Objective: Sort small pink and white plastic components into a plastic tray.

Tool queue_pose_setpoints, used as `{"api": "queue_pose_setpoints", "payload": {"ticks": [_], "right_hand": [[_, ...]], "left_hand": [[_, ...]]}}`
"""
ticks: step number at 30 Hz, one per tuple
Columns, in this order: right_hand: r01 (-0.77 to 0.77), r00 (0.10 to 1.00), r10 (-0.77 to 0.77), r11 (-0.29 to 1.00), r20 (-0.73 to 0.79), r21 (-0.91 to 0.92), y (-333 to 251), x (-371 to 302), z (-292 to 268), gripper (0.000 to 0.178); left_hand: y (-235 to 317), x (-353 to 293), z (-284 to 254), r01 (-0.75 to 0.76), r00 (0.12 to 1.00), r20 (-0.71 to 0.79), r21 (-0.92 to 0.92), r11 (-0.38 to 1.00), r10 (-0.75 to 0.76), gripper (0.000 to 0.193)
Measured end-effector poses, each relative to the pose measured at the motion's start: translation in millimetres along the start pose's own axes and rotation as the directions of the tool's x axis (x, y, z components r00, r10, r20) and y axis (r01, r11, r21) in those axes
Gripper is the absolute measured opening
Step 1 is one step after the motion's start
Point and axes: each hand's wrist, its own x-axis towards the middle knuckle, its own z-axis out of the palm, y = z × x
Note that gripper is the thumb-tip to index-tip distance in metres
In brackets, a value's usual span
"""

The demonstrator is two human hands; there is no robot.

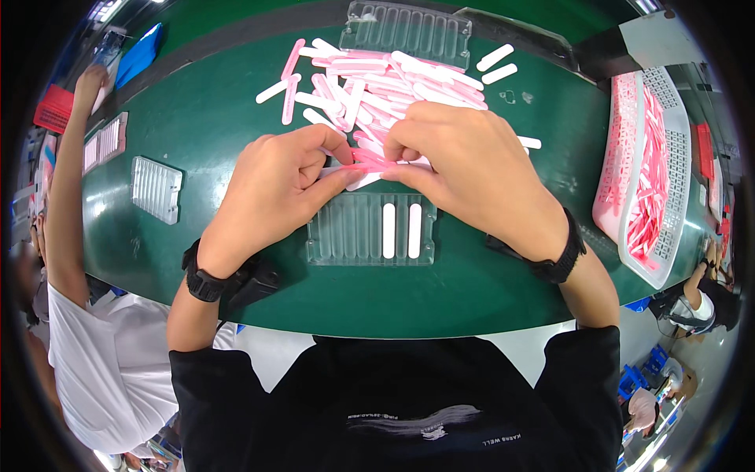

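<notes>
My left hand and my right hand face each other at the near side of a heap of pink and white sticks. Both are closed, thumb against fingers, on a slim pink stick between them. Whether it is one piece or several overlapping is hard to tell. Just below my fingers lies a clear grooved plastic tray. Two white round-ended sticks lie upright in grooves at its right part; the grooves to the left hold nothing.
Another clear grooved tray lies behind the heap, and a smaller one to the left. A white perforated basket full of pink sticks stands at the right. At the far left a co-worker's arm reaches over the green table.
</notes>
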Motion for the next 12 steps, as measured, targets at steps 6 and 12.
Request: {"api": "queue_pose_setpoints", "payload": {"ticks": [6,12], "right_hand": [[-0.058,0.998,0.056,0.996,0.032,0.066,7.7,-1.5,-9.3,0.018],[-0.186,0.982,0.167,0.923,0.086,0.336,12.3,5.2,-25.1,0.009]], "left_hand": [[-2.8,-0.7,-2.4,-0.009,1.000,0.026,0.005,1.000,0.009,0.019],[-4.7,-2.6,-3.4,-0.019,1.000,0.017,-0.032,0.999,0.020,0.013]]}}
